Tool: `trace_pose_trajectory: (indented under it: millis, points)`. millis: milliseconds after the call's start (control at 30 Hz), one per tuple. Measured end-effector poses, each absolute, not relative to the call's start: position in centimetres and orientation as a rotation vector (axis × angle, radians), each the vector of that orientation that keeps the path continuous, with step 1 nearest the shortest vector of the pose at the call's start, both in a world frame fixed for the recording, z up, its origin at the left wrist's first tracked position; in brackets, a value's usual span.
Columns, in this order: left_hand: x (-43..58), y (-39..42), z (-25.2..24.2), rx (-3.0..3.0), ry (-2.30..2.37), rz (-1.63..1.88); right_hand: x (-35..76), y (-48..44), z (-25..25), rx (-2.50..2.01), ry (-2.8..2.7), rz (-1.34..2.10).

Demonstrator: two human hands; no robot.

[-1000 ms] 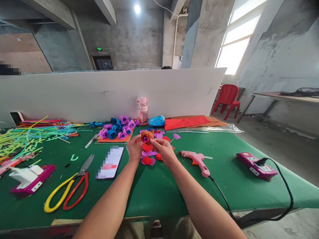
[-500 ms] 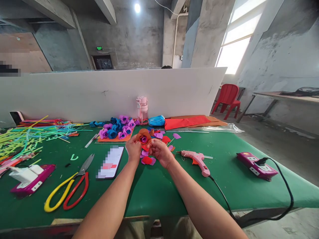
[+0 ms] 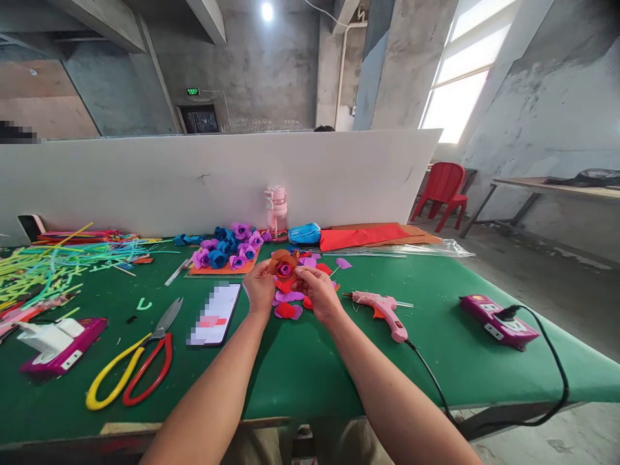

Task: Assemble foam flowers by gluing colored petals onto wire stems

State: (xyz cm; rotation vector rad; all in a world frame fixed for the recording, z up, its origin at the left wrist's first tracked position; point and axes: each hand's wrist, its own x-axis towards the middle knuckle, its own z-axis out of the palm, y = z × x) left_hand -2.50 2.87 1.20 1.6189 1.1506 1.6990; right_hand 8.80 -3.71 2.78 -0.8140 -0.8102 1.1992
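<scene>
From my remote seat, I see the left hand [image 3: 260,285] and right hand [image 3: 318,292] pinching the brown-edged flower [image 3: 283,265], each grip closed on it, above loose petals [image 3: 287,311] on the table [image 3: 310,387]. Uneven pulling could tear it, I judge; the nearby glue gun [image 3: 382,309], if hot, could burn. I can't tell what the pink bottle [image 3: 277,212] holds.

Bare forearms [image 3: 206,381] angled inward from the bottom edge, left hand [image 3: 259,285] and right hand [image 3: 318,292] pinching near frame centre
</scene>
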Motion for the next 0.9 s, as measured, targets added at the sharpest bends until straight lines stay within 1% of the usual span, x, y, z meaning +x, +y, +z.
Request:
trace_pose_trajectory:
  millis: [133, 367, 600, 800, 900]
  points:
    - [-2.6, 2.4, 2.0, 1.696, 1.176, 1.738, 8.8, -3.7, 2.9, -0.849, -0.786, 1.177]
    - [-2.8, 3.0, 1.7, 1.733, 1.012, 1.826, 8.9, -3.5, 2.7, -0.843, -0.749, 1.202]
    - [-2.7, 2.9, 1.5, 1.79, 1.245, 1.676, 9.0, -3.5, 2.8, -0.761, -0.662, 1.257]
    - [-3.0, 3.2, 1.3, 1.819, 1.244, 1.703, 9.0, -3.5, 2.6, -0.751, -0.668, 1.326]
    - [-3.1, 3.5, 1.1, 1.805, 1.244, 1.721, 9.0, -3.6, 2.5, -0.721, -0.69, 1.427]
